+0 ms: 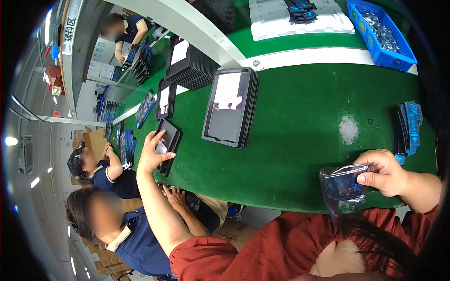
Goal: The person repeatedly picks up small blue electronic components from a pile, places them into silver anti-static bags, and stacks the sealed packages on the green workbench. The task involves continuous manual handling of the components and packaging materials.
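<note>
My left hand reaches out to the left, thumb and fingers spread over a small stack of black trays. A pale patch shows on the top tray between thumb and fingers. In my right hand, pinched between thumb and fingers, is a clear plastic bag with a dark, blue-printed packet inside. The bag hangs over the near edge of the green table. Beyond that hand, at the right, lies a stack of black-and-blue packets.
A stack of black trays stands mid-table, with a taller stack behind it. A blue bin of shiny small packets sits at the far right. A white foam tray lies beyond the rail. Co-workers sit close at the left.
</note>
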`<action>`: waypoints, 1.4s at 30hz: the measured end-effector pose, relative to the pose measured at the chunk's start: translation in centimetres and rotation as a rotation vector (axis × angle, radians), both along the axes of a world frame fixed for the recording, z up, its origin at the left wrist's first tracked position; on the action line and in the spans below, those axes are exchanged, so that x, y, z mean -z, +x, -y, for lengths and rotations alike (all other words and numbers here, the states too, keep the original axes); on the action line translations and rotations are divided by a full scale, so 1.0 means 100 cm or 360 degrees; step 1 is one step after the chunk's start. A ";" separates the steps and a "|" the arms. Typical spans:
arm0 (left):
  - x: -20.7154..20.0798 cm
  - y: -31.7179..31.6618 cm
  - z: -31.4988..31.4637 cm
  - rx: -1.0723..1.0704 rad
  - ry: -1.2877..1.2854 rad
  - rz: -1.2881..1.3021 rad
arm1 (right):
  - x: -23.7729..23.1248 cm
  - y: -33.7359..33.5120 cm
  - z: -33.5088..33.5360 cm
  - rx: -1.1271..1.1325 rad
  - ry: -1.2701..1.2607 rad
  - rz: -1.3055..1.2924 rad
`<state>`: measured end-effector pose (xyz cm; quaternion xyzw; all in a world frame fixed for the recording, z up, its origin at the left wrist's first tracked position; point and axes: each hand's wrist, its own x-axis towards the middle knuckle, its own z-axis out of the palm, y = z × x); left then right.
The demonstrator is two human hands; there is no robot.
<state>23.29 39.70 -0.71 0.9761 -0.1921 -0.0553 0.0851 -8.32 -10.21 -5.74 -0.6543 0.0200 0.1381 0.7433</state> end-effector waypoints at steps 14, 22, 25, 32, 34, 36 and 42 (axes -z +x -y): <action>0.028 -0.020 -0.011 -0.0087 -0.0244 0.0096 | -0.004 0.003 -0.001 -0.0011 0.0026 0.0025; 0.029 -0.018 -0.010 0.0020 -0.0302 0.0073 | -0.005 0.003 0.000 -0.0034 0.0020 0.0062; 0.024 -0.021 -0.008 -0.0001 -0.0116 0.0062 | -0.003 0.003 0.001 -0.0045 0.0015 0.0080; 0.050 -0.024 -0.012 0.0054 -0.0045 0.0311 | -0.005 0.003 -0.002 -0.0045 -0.0018 0.0073; 0.051 -0.030 -0.009 -0.0001 0.0067 0.0374 | -0.006 0.005 -0.001 -0.0098 -0.0112 0.0134; 0.048 -0.033 -0.007 -0.0120 -0.0079 0.0306 | -0.009 0.008 -0.003 -0.0083 -0.0063 0.0081; 0.025 -0.046 0.052 -0.0188 -0.0499 0.0513 | -0.008 0.007 -0.001 -0.0115 -0.0270 0.0238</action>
